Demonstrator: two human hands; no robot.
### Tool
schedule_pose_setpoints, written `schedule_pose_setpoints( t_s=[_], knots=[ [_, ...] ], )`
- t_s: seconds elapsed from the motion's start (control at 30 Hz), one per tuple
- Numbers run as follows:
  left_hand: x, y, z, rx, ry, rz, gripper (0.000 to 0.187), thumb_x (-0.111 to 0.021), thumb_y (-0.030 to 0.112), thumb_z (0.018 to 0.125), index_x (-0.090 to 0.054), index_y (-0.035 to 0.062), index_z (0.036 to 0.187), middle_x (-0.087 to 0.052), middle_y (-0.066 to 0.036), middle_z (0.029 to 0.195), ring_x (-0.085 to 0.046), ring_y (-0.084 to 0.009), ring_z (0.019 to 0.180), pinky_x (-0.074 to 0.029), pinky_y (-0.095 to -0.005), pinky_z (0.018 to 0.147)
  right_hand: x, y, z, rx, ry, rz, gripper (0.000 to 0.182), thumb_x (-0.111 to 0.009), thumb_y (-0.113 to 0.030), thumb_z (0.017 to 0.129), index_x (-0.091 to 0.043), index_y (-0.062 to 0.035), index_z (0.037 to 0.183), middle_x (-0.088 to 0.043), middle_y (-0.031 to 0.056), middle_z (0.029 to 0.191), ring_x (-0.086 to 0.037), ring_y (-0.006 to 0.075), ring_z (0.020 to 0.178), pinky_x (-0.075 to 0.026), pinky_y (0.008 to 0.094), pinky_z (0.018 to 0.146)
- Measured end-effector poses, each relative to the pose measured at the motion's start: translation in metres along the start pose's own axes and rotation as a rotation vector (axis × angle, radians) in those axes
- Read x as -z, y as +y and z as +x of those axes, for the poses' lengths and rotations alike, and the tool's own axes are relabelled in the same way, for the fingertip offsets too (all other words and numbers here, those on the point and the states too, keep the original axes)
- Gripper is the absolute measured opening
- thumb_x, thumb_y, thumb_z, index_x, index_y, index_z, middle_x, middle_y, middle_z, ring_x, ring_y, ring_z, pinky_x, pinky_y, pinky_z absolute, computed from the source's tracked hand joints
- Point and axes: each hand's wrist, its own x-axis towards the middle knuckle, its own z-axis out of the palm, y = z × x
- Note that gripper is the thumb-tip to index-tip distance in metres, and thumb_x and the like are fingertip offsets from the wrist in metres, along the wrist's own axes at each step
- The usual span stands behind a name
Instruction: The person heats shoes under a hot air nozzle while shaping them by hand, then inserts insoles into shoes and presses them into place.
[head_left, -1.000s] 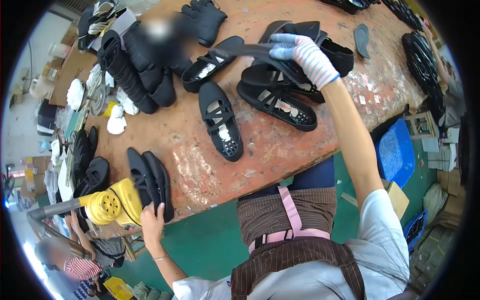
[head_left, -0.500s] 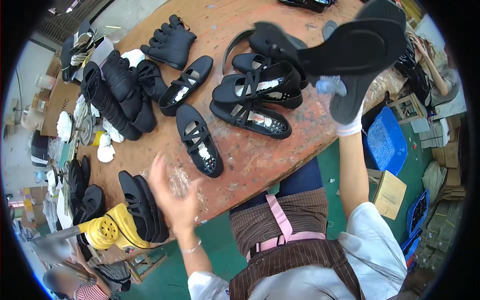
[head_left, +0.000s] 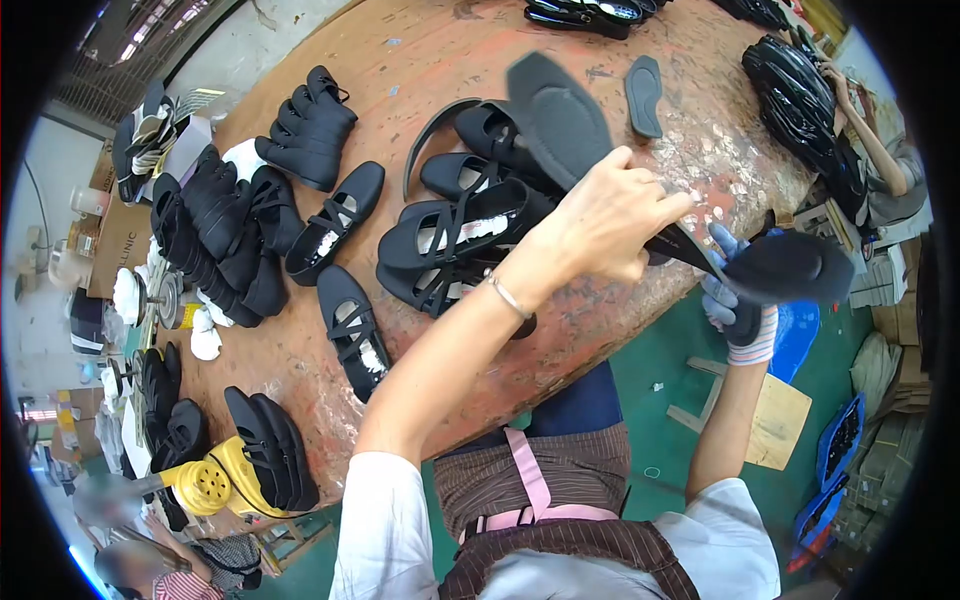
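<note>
My left hand (head_left: 615, 215), bare with a bracelet at the wrist, is closed on a black insole (head_left: 562, 118) that sticks up past its fingers, over the shoes. My right hand (head_left: 722, 285), in a grey-blue glove with a striped cuff, grips more black insoles (head_left: 790, 266) beyond the table's front edge. A dark strip of insole spans the space between both hands. Below my left forearm lie black strappy flat shoes (head_left: 455, 230), partly hidden by it. A single shoe (head_left: 350, 325) rests left of that arm.
A loose insole (head_left: 644, 97) lies farther back on the worn table (head_left: 480, 65). Rows of black shoes (head_left: 215, 235) stand at the left, near a yellow machine (head_left: 215, 475). Glossy black items (head_left: 790, 100) lie at the right, by another person's arm (head_left: 870, 130). A wooden stool (head_left: 780, 420) stands below.
My left hand has swung from the near left of the table up and right, and now holds an insole. My right hand with its insoles has lowered and moved right.
</note>
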Motion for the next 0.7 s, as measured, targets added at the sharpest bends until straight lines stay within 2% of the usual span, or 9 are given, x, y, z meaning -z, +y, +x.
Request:
schedule_pose_setpoints(
  t_s=[0.13, 0.17, 0.23, 0.27, 0.33, 0.37, 0.4, 0.5, 0.7],
  knots=[
    [-0.016, -0.003, 0.036, -0.059, -0.195, -0.206, 0.035, -0.065, 0.014, 0.050, -0.055, 0.0060, 0.082, -0.058, -0.011, 0.064, -0.060, -0.0321, 0.071, -0.040, -0.0391, 0.068, 0.071, -0.040, -0.012, 0.067, 0.169, -0.558, 0.062, -0.049, -0.031, 0.098, -0.029, -0.0007, 0.148, -0.068, 0.0160, 0.094, -0.054, 0.0176, 0.046, -0.041, 0.0260, 0.039],
    [-0.015, 0.002, 0.043, -0.051, -0.222, -0.278, 0.034, -0.064, 0.015, 0.050, -0.055, 0.0054, 0.081, -0.057, -0.012, 0.061, -0.059, -0.0345, 0.069, -0.040, -0.0398, 0.067, 0.052, -0.043, -0.017, 0.056, 0.118, -0.233, 0.062, -0.046, -0.035, 0.099, -0.030, -0.0006, 0.148, -0.065, 0.0184, 0.096, -0.058, 0.0208, 0.051, -0.044, 0.0297, 0.041],
    [-0.011, 0.013, 0.054, -0.052, -0.240, -0.436, 0.035, -0.062, 0.018, 0.049, -0.056, 0.0037, 0.081, -0.053, -0.016, 0.056, -0.056, -0.0411, 0.061, -0.040, -0.0431, 0.061, 0.069, -0.048, -0.024, 0.023, -0.039, 0.041, 0.063, -0.046, -0.037, 0.099, -0.030, -0.0013, 0.148, -0.063, 0.0205, 0.100, -0.060, 0.0232, 0.058, -0.047, 0.0327, 0.045],
    [-0.006, 0.018, 0.057, -0.019, -0.300, -0.579, 0.032, -0.066, 0.022, 0.059, -0.059, 0.0035, 0.083, -0.054, -0.016, 0.055, -0.056, -0.0396, 0.058, -0.041, -0.0439, 0.057, 0.068, -0.048, -0.026, 0.007, -0.121, 0.179, 0.063, -0.046, -0.038, 0.099, -0.030, -0.0016, 0.148, -0.061, 0.0215, 0.102, -0.062, 0.0244, 0.061, -0.049, 0.0342, 0.048],
    [-0.003, 0.031, 0.057, 0.061, -0.269, -0.862, 0.034, -0.070, 0.034, 0.073, -0.062, 0.0044, 0.086, -0.056, -0.015, 0.057, -0.056, -0.0370, 0.056, -0.042, -0.0431, 0.053, 0.054, -0.037, -0.032, 0.241, 0.214, 0.205, 0.065, -0.047, -0.041, 0.099, -0.029, -0.0044, 0.150, -0.058, 0.0211, 0.103, -0.063, 0.0254, 0.071, -0.052, 0.0372, 0.056],
    [-0.005, 0.034, 0.056, 0.148, -0.333, -0.916, 0.037, -0.065, 0.042, 0.086, -0.065, 0.0049, 0.087, -0.054, -0.015, 0.056, -0.054, -0.0346, 0.053, -0.040, -0.0410, 0.053, 0.064, -0.035, -0.028, 0.182, -0.042, 0.223, 0.065, -0.049, -0.040, 0.098, -0.029, -0.0052, 0.150, -0.058, 0.0204, 0.102, -0.062, 0.0246, 0.071, -0.052, 0.0372, 0.057],
    [-0.008, 0.038, 0.054, 0.224, -0.271, -0.890, 0.030, -0.060, 0.033, 0.093, -0.064, 0.0042, 0.085, -0.051, -0.016, 0.056, -0.054, -0.0327, 0.052, -0.040, -0.0395, 0.052, 0.062, -0.033, -0.026, 0.208, -0.166, 0.208, 0.068, -0.054, -0.039, 0.095, -0.030, -0.0055, 0.150, -0.058, 0.0185, 0.102, -0.060, 0.0228, 0.070, -0.051, 0.0361, 0.057],
    [-0.008, 0.042, 0.049, 0.341, -0.080, -0.810, 0.026, -0.060, 0.026, 0.094, -0.062, 0.0025, 0.082, -0.049, -0.016, 0.056, -0.054, -0.0323, 0.051, -0.039, -0.0391, 0.050, 0.040, -0.022, -0.016, 0.354, -0.271, 0.122, 0.078, -0.070, -0.035, 0.086, -0.033, -0.0064, 0.148, -0.058, 0.0130, 0.104, -0.055, 0.0176, 0.066, -0.050, 0.0329, 0.056],
    [0.037, 0.061, 0.050, 0.374, 0.042, -0.466, 0.022, -0.063, 0.020, 0.092, -0.062, 0.0023, 0.079, -0.050, -0.016, 0.056, -0.054, -0.0354, 0.054, -0.038, -0.0365, 0.048, 0.008, -0.023, -0.006, 0.606, 0.106, -0.462, 0.073, -0.072, -0.016, 0.079, -0.040, 0.0001, 0.143, -0.061, 0.0120, 0.115, -0.062, 0.0188, 0.083, -0.053, 0.0303, 0.070]
  ],
)
